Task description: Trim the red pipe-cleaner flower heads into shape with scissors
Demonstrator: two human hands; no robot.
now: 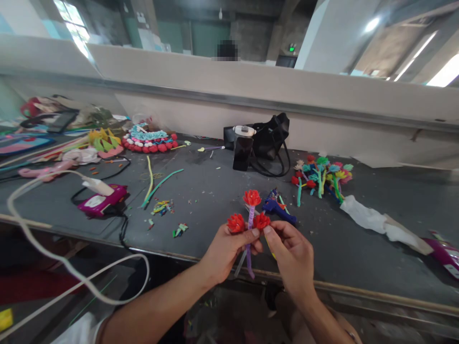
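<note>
Over the front edge of the dark table, my left hand (223, 252) is closed round a pipe-cleaner flower with a purple fuzzy stem (250, 266). Its top red bloom (252, 197) stands upright, with a second red bloom (235, 223) to the left and a third red bloom (261, 220) to the right. The thumb and fingers of my right hand (293, 252) pinch at the edge of the right bloom. A clear thin stick (240, 265) hangs below my left hand, and part of a yellow piece shows by my right fingers. Just beyond lies a blue glue gun (278, 210).
Colourful pipe-cleaner flowers (322, 174) lie to the right. A black bag (274, 136) and dark cup (243, 153) stand at the back. Leftward are a purple power strip (102, 200), a white cable (43, 248), cut scraps (162, 207) and loose pipe cleaners (165, 185).
</note>
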